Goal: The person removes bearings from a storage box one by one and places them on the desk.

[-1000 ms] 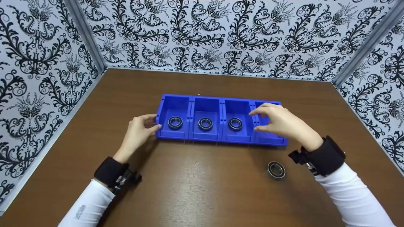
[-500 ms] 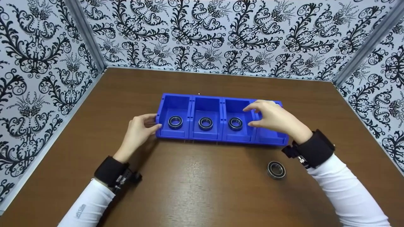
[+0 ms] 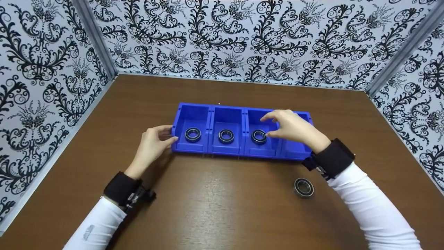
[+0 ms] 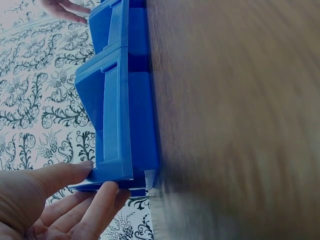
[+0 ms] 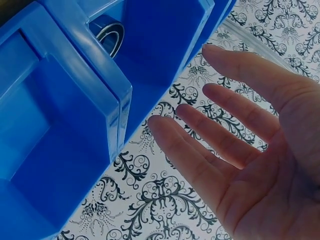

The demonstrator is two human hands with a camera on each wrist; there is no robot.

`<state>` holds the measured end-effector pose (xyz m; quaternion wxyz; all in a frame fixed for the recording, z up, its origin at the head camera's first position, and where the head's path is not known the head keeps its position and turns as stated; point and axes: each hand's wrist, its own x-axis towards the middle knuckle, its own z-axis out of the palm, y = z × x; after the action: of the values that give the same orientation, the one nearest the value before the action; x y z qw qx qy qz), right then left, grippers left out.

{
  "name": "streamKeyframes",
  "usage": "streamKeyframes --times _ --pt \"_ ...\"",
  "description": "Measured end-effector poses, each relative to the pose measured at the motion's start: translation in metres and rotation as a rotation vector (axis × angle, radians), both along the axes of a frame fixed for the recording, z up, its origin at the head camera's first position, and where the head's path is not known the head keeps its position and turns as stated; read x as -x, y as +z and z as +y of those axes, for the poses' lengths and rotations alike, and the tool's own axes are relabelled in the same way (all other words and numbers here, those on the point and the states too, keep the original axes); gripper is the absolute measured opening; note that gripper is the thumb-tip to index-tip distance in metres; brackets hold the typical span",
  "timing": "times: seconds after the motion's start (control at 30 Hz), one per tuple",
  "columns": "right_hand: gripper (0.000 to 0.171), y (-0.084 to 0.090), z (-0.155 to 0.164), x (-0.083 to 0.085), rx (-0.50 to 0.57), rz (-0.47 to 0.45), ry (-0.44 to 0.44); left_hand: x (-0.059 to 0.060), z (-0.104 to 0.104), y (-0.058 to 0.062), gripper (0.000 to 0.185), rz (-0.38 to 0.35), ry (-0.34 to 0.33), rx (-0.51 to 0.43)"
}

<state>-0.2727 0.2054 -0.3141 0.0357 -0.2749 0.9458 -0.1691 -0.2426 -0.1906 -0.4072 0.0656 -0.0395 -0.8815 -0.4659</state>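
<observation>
Three bearings lie in the blue tray (image 3: 180,119) on the counter (image 3: 222,215); the third bearing (image 3: 258,136) sits at the right hand (image 3: 295,126), whose spread fingers perhaps touch it. Left hand (image 3: 152,146), fingers relaxed, rests against the tray's left end. Fourth bearing (image 3: 303,188) lies outside, nearby.

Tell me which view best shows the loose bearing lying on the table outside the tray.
The head view: the loose bearing lies in plain sight on the table, near the right hand's wrist. Neither wrist view shows it.

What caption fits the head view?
Left hand touches the tray's end; right hand reaches over its third bearing; one bearing lies on the table.
</observation>
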Motion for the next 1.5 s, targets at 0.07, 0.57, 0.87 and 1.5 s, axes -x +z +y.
streamKeyframes --times 0.07,0.57,0.87,1.5 --pt "0.044 -0.002 -0.002 0.002 -0.005 0.003 0.004 0.0 0.0 0.0 0.044 -0.001 0.0 0.001" --pt "0.043 -0.018 -0.013 0.014 -0.043 -0.035 0.001 -0.001 0.001 0.002 0.043 0.007 -0.007 0.0" --pt "0.044 -0.029 -0.02 0.021 -0.079 -0.039 0.007 0.0 0.0 0.001 0.044 0.003 -0.006 -0.007" --pt "0.045 -0.049 -0.03 0.03 -0.133 -0.065 -0.015 -0.001 0.0 0.001 0.043 -0.003 -0.009 -0.013"
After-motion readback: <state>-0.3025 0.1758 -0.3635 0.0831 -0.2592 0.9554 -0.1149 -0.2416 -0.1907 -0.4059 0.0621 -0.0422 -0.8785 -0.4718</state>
